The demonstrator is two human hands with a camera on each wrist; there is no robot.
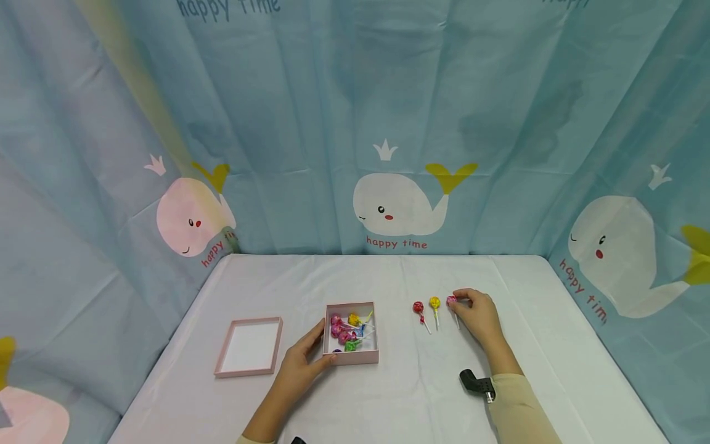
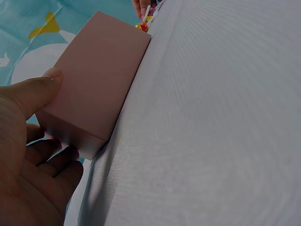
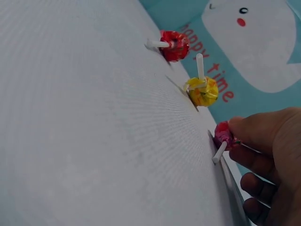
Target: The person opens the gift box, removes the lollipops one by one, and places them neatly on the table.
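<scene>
A pink box (image 1: pixel 352 357) holding several wrapped lollipops (image 1: pixel 345 337) stands at the middle of the table. My left hand (image 1: pixel 297 369) grips its left side, with the thumb at the front corner; in the left wrist view the thumb lies on the box's side (image 2: pixel 96 75) and the fingers curl at its end. To the right, my right hand (image 1: pixel 481 317) pinches the head of a pink lollipop (image 3: pixel 223 135) between thumb and forefinger at the table surface. Beside it lie a yellow lollipop (image 1: pixel 435 303) and a red lollipop (image 1: pixel 418 306), side by side, sticks toward me.
A shallow pink lid (image 1: pixel 220 374) with a white inside lies on the table left of the box. The white tablecloth (image 1: pixel 399 401) reaches back to a blue curtain (image 1: pixel 310 209) printed with whales. A black device (image 1: pixel 474 382) is at the right wrist.
</scene>
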